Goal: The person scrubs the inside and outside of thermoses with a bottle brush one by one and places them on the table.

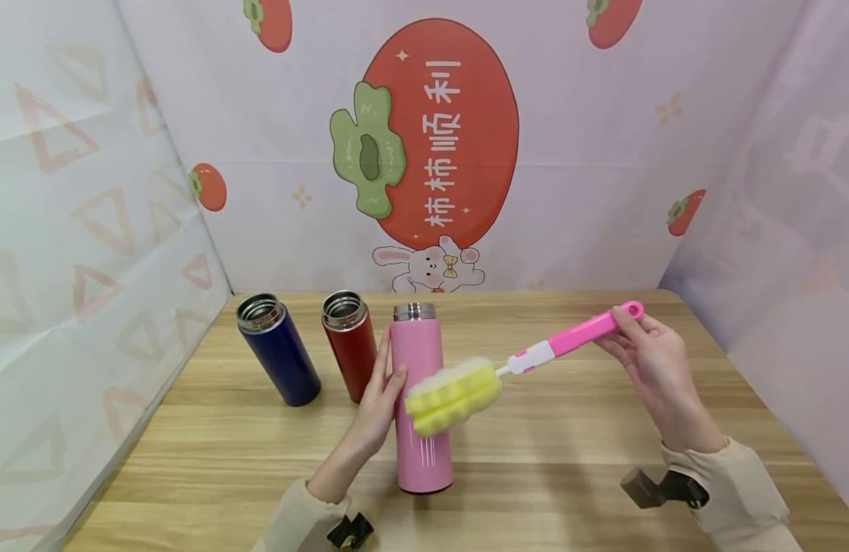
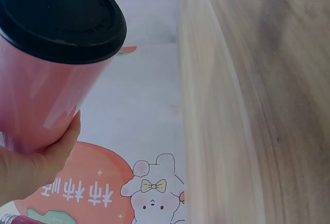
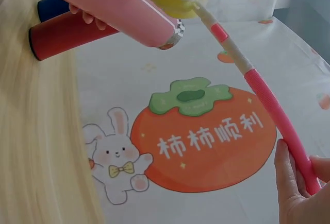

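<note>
My left hand [image 1: 376,406] grips a pink vacuum bottle [image 1: 419,345] round its side, thumb across the front. The bottle has no lid, and its bare steel neck points up. Its black base [image 2: 62,20] faces the left wrist camera, off the table. My right hand [image 1: 655,376] pinches a bottle brush [image 1: 579,335] near the holed end of its pink handle. The brush's yellow and white sponge head [image 1: 455,399] slants down to the left and overlaps the bottle's front in the head view. In the right wrist view, the pink handle [image 3: 273,113] runs up from the fingers.
Left of the pink bottle, a red bottle [image 1: 352,349] and a dark blue bottle [image 1: 280,356] stand lidless on the wooden table [image 1: 549,468]. A printed cloth backdrop [image 1: 583,153] rises behind the table's far edge, with more cloth at both sides.
</note>
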Available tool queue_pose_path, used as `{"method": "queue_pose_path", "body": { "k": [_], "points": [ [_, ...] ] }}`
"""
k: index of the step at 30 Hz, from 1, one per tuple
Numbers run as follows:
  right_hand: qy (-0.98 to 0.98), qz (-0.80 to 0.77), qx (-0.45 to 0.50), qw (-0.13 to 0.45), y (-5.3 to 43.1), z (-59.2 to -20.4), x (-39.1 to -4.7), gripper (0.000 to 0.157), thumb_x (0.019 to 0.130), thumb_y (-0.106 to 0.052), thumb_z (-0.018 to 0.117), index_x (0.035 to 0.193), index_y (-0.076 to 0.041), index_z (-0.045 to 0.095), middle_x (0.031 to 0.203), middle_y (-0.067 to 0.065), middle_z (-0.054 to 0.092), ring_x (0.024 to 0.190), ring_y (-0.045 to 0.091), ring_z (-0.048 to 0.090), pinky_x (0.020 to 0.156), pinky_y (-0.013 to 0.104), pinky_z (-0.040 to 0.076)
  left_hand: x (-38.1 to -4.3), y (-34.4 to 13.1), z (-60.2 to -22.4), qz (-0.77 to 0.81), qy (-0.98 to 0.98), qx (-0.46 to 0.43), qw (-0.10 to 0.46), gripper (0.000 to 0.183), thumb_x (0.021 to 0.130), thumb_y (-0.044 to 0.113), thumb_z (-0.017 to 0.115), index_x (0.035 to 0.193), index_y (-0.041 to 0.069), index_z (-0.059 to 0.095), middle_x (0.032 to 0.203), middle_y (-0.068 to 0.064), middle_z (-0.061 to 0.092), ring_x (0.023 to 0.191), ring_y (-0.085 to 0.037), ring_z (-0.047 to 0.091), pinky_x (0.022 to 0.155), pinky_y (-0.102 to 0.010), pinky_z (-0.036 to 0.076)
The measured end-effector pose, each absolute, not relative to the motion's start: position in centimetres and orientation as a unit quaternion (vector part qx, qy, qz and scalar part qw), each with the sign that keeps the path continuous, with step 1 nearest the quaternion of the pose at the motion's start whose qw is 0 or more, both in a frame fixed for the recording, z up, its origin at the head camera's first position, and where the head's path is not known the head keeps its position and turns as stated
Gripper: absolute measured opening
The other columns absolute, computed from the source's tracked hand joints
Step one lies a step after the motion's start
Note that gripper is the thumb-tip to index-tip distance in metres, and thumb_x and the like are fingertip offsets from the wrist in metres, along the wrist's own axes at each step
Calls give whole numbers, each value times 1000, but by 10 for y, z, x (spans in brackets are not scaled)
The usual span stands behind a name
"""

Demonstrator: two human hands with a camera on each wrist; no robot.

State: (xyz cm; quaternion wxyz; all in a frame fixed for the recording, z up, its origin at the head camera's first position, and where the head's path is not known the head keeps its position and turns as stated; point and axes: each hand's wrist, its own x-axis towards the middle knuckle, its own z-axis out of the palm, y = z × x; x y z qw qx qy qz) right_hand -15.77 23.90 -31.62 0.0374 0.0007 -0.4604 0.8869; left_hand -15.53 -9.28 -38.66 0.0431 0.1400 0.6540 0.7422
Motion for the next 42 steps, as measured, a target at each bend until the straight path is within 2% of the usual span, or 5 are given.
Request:
{"method": "queue_pose_path", "body": {
  "k": [10, 18, 28, 37, 42],
  "points": [
    [-492, 870, 29, -8, 240, -328, -151, 12, 87, -7, 54, 86, -2, 64, 81, 11, 67, 76, 17, 65, 71, 26, 49, -157, -93, -385, 745, 651, 138, 41, 60, 95, 26, 37, 142, 29, 1, 148, -4, -1, 125, -33, 30, 96, -46, 30],
    [-508, 858, 70, -12, 237, -331, -149, 16, 89, -2, 48, 87, -2, 64, 80, 11, 67, 76, 18, 65, 70, 28, 49, -158, -92, -385, 742, 654, 140, 43, 60, 95, 27, 38, 142, 29, 1, 148, -5, -1, 125, -35, 29, 98, -50, 28],
    [-472, 877, 55, 74, 237, -314, -152, 10, 85, -3, 55, 85, 2, 63, 79, 13, 67, 77, 20, 65, 70, 27, 49, -156, -92, -388, 748, 645, 148, 50, 60, 95, 25, 38, 143, 27, 2, 148, -5, 0, 128, -32, 25, 101, -47, 23],
    [-443, 884, 40, 144, 241, -297, -160, 14, 81, -6, 60, 90, 5, 60, 80, 12, 64, 77, 19, 65, 71, 29, 49, -148, -92, -388, 762, 627, 146, 78, 61, 95, 25, 38, 142, 29, 0, 146, -10, 10, 118, -27, 38, 92, -38, 36],
    [-420, 893, 39, 158, 240, -288, -165, 18, 79, -6, 63, 92, 7, 59, 80, 14, 64, 75, 21, 65, 72, 30, 49, -146, -93, -388, 770, 614, 148, 91, 61, 95, 26, 38, 142, 31, -1, 146, -7, 10, 117, -24, 40, 92, -35, 37]
  ]
}}
